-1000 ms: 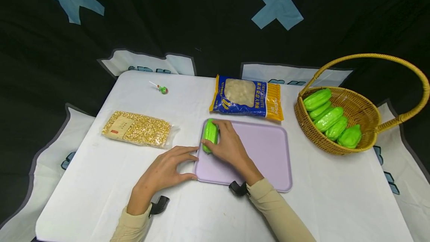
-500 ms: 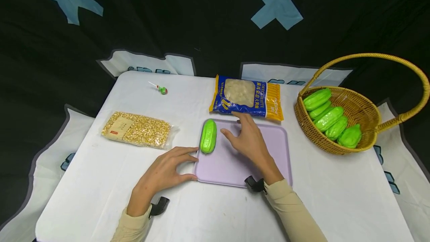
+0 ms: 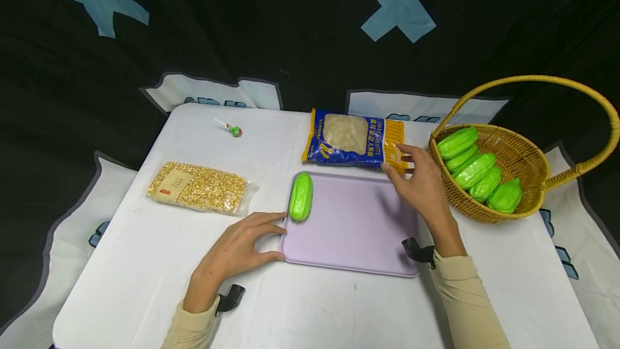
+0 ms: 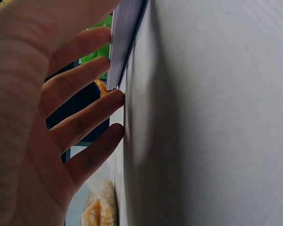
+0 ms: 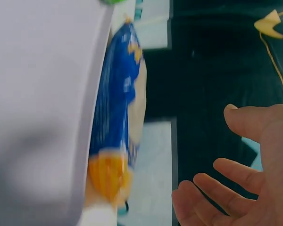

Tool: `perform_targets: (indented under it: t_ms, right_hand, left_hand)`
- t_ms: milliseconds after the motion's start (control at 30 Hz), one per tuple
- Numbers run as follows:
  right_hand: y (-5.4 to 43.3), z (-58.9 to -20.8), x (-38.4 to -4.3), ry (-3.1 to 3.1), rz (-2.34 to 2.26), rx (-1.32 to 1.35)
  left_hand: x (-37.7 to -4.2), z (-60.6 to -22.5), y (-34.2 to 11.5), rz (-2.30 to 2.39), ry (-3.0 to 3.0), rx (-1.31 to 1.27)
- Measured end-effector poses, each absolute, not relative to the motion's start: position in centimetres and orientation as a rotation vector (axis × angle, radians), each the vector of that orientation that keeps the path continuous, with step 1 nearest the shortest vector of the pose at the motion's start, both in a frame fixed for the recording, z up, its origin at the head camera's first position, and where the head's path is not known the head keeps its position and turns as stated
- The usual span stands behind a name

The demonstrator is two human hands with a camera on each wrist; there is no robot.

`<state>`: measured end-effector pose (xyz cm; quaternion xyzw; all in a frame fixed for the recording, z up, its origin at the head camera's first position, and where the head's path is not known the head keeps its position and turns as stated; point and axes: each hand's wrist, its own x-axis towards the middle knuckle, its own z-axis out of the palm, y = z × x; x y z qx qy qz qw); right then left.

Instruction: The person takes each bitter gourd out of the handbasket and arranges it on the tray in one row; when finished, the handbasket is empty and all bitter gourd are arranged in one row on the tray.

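Note:
In the head view a green ridged, cucumber-like vegetable (image 3: 301,197) lies along the left side of a lilac tray (image 3: 358,230). My left hand (image 3: 237,246) rests by the tray's left edge, fingers spread and fingertips right at the rim; the left wrist view shows its fingers (image 4: 85,117) spread with nothing held. My right hand (image 3: 420,182) hovers over the tray's far right corner, fingers relaxed and holding nothing. Its fingertips overlap the yellow end of a blue pasta bag (image 3: 346,139). To its right, a wicker basket (image 3: 533,160) holds several green vegetables (image 3: 474,171).
A clear bag of yellow corn kernels (image 3: 198,187) lies on the table left of the tray. Farther back is a lollipop (image 3: 234,130) in a green wrapper. The basket's tall handle (image 3: 547,81) arches above it at the right.
My right hand has let go of the green vegetable on the tray's left side and moved right, across the tray towards the basket. My left hand has stayed in place.

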<state>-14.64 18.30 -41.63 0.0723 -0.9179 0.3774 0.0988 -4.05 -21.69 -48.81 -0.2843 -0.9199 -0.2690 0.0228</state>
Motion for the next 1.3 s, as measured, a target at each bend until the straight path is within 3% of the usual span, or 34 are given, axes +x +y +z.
perform_targets:
  t_ms: [567, 1300]
  right_hand:
    - [28.2, -40.8, -14.6, -2.793, 0.940, -0.141]
    - [32.5, -42.1, -15.6, -2.941, 0.725, -0.399]
  left_hand:
    - [-4.2, -48.9, -21.8, -0.833, -2.853, -0.887]
    - [-4.1, -49.0, -22.0, -0.847, -2.865, -0.876]
